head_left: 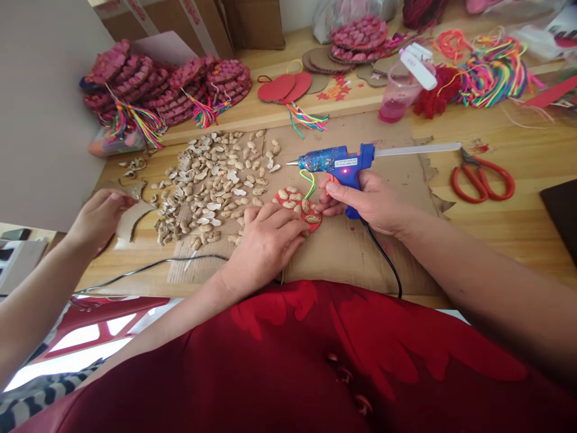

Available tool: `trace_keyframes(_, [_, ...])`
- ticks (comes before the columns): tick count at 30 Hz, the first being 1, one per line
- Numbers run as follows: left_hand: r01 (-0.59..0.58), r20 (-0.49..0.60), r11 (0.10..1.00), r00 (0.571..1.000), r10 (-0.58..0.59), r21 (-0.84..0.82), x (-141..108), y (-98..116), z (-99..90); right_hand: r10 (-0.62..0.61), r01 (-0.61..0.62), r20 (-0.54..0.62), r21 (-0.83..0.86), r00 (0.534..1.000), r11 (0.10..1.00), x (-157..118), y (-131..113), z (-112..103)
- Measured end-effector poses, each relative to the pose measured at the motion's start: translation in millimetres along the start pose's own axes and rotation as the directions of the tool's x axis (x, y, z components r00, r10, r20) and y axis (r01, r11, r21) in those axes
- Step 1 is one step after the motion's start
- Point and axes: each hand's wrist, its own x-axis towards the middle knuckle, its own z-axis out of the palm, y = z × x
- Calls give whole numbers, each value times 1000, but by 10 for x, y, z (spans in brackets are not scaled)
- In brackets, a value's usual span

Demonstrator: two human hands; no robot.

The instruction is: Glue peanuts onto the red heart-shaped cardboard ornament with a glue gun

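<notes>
My right hand is wrapped round the handle of a blue glue gun, whose nozzle points left and whose red light is lit. A white glue stick sticks out of its back. My left hand lies palm down with fingers extended over the left edge of a red disc. Peanut shells cover much of the disc, and a green cord loop rises from its top. Many more peanut shells are spread to the left of the disc.
Another person's hand is at the left, by torn cardboard. Red-handled scissors lie right. Behind are a plastic cup, colourful cords and stacked pink discs. A black cable crosses the front.
</notes>
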Motion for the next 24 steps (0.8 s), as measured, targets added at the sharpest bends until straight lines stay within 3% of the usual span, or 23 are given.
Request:
trace_keyframes(7, [-51, 33, 997, 998, 49, 53, 59, 3, -8, 14, -14, 1, 5, 1000, 1000, 5, 6, -6])
trace_keyframes(18, [-271, 54, 956, 962, 267, 114, 58, -3, -11, 30, -30, 3, 10, 1000, 999, 9, -3, -4])
trace_keyframes(24, [-323, 4, 941, 946, 324, 98, 45, 9, 18, 10, -10, 8, -6, 1000, 1000, 14, 27, -15])
